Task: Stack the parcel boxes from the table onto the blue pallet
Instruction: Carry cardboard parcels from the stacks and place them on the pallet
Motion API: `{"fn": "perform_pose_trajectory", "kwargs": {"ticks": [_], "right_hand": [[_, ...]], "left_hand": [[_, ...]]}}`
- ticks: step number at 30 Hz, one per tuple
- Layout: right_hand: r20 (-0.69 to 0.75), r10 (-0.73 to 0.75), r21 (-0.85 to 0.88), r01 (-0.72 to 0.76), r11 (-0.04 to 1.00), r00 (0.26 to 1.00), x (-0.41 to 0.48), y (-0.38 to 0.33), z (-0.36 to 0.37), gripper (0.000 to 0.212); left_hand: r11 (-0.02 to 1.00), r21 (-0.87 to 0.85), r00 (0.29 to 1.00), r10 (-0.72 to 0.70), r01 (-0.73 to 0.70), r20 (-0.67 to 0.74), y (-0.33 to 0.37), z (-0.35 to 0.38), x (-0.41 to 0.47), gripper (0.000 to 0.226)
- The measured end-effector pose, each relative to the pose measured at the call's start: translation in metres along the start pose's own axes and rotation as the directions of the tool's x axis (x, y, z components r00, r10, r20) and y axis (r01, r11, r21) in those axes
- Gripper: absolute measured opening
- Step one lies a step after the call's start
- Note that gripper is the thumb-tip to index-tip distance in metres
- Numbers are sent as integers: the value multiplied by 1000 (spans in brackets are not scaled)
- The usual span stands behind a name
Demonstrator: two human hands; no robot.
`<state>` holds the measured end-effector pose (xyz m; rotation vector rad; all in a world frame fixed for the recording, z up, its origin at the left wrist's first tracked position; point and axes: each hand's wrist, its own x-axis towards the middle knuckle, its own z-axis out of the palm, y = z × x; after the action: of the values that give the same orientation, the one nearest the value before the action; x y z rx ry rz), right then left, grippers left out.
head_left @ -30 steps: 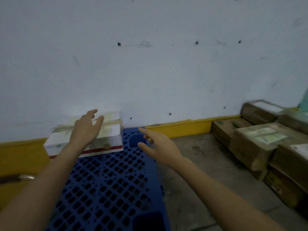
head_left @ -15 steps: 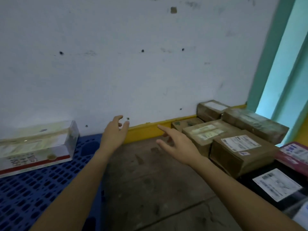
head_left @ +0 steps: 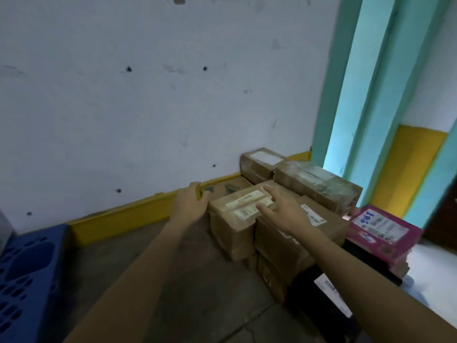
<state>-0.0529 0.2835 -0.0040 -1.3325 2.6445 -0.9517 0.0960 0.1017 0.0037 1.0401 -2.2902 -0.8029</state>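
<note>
1. White wall [head_left: 148, 107] with a yellow skirting strip [head_left: 123, 219] fills most of my view, and a teal door frame [head_left: 358, 95] stands at the right; grey concrete floor [head_left: 197, 280] runs beneath.
2. At the far left edge I see a corner of the blue pallet [head_left: 27, 280], well apart from the parcels, with bare floor between.
3. The parcel boxes [head_left: 316, 184] sit piled against the wall at the right. I cannot tell whether a counter carries them; the lower ones seem to rest low, near the floor.
4. A pink carton [head_left: 385, 231] lies on a dark parcel [head_left: 329, 293] at the pile's right side.
5. The nearest brown box [head_left: 237, 219], with a white label on top, is my likely target.
6. My left hand [head_left: 190, 204] hovers at that box's left side, fingers [head_left: 195, 188] spread and holding nothing.
7. My right hand [head_left: 284, 209] hangs above the label, fingers [head_left: 269, 191] wide, holding nothing.
8. Risk, as I judge it: the box is wedged against its neighbours, so pulling it out could drag or topple the ones touching it. A one-sided grip could also let it tilt and slip on the long carry to the pallet.
</note>
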Motion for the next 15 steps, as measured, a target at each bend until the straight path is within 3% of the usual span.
{"fn": "perform_pose_trajectory", "kwargs": {"ticks": [5, 15], "right_hand": [[62, 80, -218, -65, 974, 995, 48, 43, -7, 64], [222, 166, -333, -86, 939, 961, 97, 79, 4, 73]], "left_hand": [[992, 52, 993, -113, 111, 37, 5, 50, 26, 53], [928, 155, 932, -354, 340, 75, 1, 108, 39, 59]]}}
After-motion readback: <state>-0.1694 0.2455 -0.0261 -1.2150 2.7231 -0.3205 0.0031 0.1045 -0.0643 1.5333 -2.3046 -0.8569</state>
